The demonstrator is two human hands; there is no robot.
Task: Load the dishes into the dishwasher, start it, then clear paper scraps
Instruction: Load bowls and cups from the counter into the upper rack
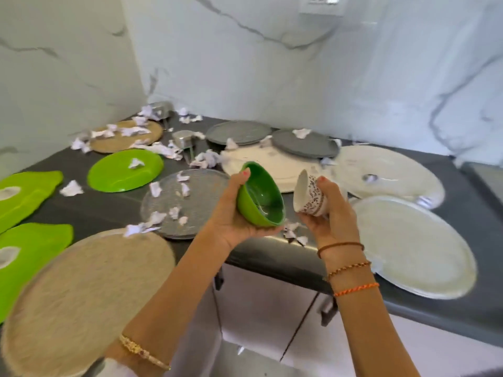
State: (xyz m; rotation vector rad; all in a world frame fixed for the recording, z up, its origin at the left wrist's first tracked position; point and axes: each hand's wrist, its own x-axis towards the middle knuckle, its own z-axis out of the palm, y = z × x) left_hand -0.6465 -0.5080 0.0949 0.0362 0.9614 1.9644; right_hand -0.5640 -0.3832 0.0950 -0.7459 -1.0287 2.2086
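Hands (283, 213) around green bowl (261, 198), patterned cup (310, 195)

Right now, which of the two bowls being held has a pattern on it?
The white bowl in the right hand; dark print covers its outside. The left hand's green bowl is plain.

A tilted green bowl (261, 198) and patterned white cup (310, 197) held above scrap-strewn plates.

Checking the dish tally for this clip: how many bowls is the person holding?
2: a green bowl held tilted in the left hand, and a white patterned bowl in the right hand. Other bowls may be out of view.
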